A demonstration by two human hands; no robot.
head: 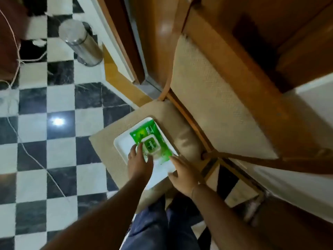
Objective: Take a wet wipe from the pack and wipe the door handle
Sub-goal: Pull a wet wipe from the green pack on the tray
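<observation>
A green wet wipe pack (155, 136) with a clear flip lid (151, 144) lies on a white tray (122, 144), which rests on a beige chair cushion (111, 139). My left hand (139, 162) reaches over the tray, its fingertips touching the near-left edge of the closed lid. Fingers spread, my right hand (181, 173) rests at the pack's near right corner and the tray's edge. Neither hand has a wipe in it. The wooden door (158, 33) stands behind the chair; its handle is not in view.
A wooden chair with a beige backrest (212, 98) fills the right side. A steel bin (81, 42) stands on the black-and-white checkered floor (59, 105) at upper left. A thin white cord (36, 159) trails across the floor. My legs in dark trousers (158, 222) are below.
</observation>
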